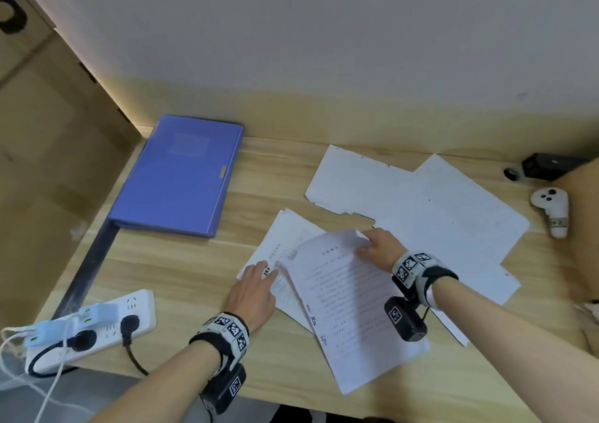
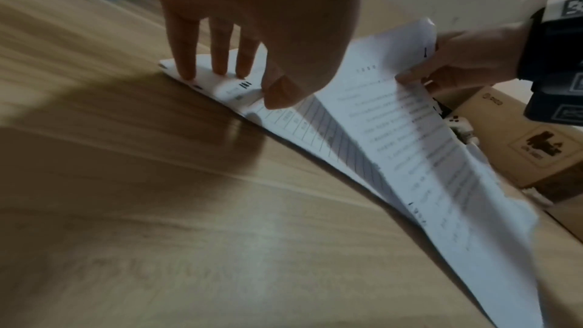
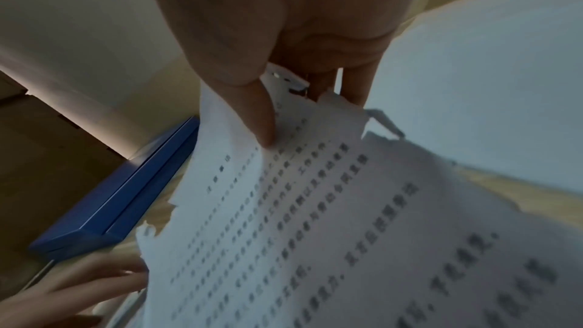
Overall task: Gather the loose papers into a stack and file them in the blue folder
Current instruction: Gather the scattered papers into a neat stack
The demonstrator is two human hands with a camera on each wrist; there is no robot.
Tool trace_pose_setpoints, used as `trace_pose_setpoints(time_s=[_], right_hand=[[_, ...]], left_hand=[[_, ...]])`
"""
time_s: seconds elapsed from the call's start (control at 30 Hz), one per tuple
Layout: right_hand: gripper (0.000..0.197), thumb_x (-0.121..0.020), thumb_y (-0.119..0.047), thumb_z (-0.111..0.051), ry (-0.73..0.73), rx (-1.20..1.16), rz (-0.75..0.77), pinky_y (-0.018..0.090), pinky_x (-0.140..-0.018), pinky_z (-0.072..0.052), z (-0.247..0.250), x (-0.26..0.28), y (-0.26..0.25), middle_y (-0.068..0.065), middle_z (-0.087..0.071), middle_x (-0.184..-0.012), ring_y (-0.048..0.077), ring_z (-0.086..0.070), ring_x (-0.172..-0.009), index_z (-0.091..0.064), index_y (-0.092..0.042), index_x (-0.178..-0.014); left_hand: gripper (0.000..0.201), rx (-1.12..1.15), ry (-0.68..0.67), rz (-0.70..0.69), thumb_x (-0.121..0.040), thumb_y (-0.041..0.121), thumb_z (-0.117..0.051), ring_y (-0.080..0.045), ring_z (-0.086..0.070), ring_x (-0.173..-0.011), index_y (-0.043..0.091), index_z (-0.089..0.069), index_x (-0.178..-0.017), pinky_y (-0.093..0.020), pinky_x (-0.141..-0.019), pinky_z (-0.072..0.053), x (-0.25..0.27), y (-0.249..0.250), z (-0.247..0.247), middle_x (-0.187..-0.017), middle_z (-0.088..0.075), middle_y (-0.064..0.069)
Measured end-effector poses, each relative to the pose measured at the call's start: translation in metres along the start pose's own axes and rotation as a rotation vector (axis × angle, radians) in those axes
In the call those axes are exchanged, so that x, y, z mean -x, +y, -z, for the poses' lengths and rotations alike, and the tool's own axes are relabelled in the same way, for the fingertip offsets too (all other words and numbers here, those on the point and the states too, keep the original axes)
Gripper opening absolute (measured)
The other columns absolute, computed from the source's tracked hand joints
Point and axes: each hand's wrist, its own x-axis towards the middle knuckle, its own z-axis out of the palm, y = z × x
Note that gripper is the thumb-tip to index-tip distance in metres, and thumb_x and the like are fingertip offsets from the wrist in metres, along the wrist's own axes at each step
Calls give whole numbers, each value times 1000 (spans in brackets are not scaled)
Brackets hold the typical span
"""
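A closed blue folder (image 1: 176, 174) lies at the desk's back left; its edge (image 3: 113, 198) shows in the right wrist view. My right hand (image 1: 377, 249) pinches the top corner of a printed sheet (image 1: 353, 309), thumb on top (image 3: 255, 119), and lifts it off the desk. My left hand (image 1: 256, 288) presses straight fingers (image 2: 217, 64) down on printed sheets (image 1: 282, 254) lying under that lifted one. Two blank white sheets (image 1: 418, 208) lie overlapping farther right.
A white power strip (image 1: 87, 328) with plugs and cables sits at the desk's front left. A white controller (image 1: 552, 210) and a small black device (image 1: 547, 165) are at the right, beside a cardboard box (image 2: 517, 144). Cardboard boxes (image 1: 48, 131) stand left.
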Motion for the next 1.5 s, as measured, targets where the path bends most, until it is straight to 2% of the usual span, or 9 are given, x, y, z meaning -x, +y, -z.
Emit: trace_pose_setpoints(time_s=[0.2,0.37,0.5,0.67,0.97,1.1,1.23,1.33,1.5], right_hand=[[16,-81,-18,-56,6,-69,-57,36,-73,-53,-32,-31,-6,12,-71,-90,30,-67,-85,-68,-10,-88],[8,-81,-18,-54,32,-29,-45,33,-68,-47,-47,-42,1,8,-65,-84,31,-63,-83,-60,-13,-85],[36,-81,-31,-62,97,-90,19,35,-81,-53,-39,-40,12,-3,-66,-104,20,-62,-94,-61,-20,-115],[46,-85,-29,-64,282,-171,-113,33,-93,-49,8,-25,59,-5,-59,-121,14,-58,-106,-54,-21,-130],[57,-84,-28,-67,371,-13,-379,42,-102,-42,88,1,183,6,-47,-140,25,-42,-131,-48,-16,-136],[58,-79,-37,-71,284,159,-479,42,-95,-46,98,-1,202,5,-46,-131,27,-42,-124,-47,-17,-128],[56,-73,-45,-74,230,181,-518,36,-91,-45,102,-7,214,3,-46,-125,24,-37,-122,-55,-21,-120],[31,-69,-35,-74,219,-5,-473,39,-73,-50,113,-10,214,5,-61,-98,25,-58,-98,-64,-15,-90],[8,-80,-28,-68,411,-146,-413,31,-67,-43,161,-17,215,2,-66,-84,26,-62,-82,-65,-21,-83]], left_hand=[[35,197,42,-38,-92,9,-46,-15,-48,-123,20,-69,-116,-28,-92,-46,-28,-11,14,-128,-54,7],[28,347,122,265,-89,12,-46,-23,-66,-83,22,-72,-82,-37,-72,-56,-54,-3,41,-89,-71,4],[20,233,204,249,-90,17,-45,-23,-62,-77,22,-65,-88,-34,-65,-50,-82,18,63,-90,-70,3],[29,133,238,-16,-91,14,-47,-18,-53,-115,19,-57,-118,-34,-77,-48,-137,65,81,-122,-57,4],[74,-298,-212,-353,-82,13,-62,-29,-29,-142,23,-30,-148,-44,-104,-40,-249,177,75,-159,-20,-7],[69,-406,-221,-364,-73,17,-71,-28,-42,-115,24,-37,-132,-35,-72,-41,-269,202,74,-132,-34,-6],[78,-443,-244,-380,-68,23,-78,-25,-46,-106,24,-35,-133,-34,-69,-41,-281,208,77,-124,-35,-4],[88,-427,-286,-372,-63,23,-82,-24,-46,-108,25,-33,-136,-34,-73,-47,-284,210,81,-126,-35,-2],[84,-419,-316,-363,-68,32,-75,-24,-44,-113,25,-31,-139,-33,-76,-40,-283,211,84,-129,-35,-2]])
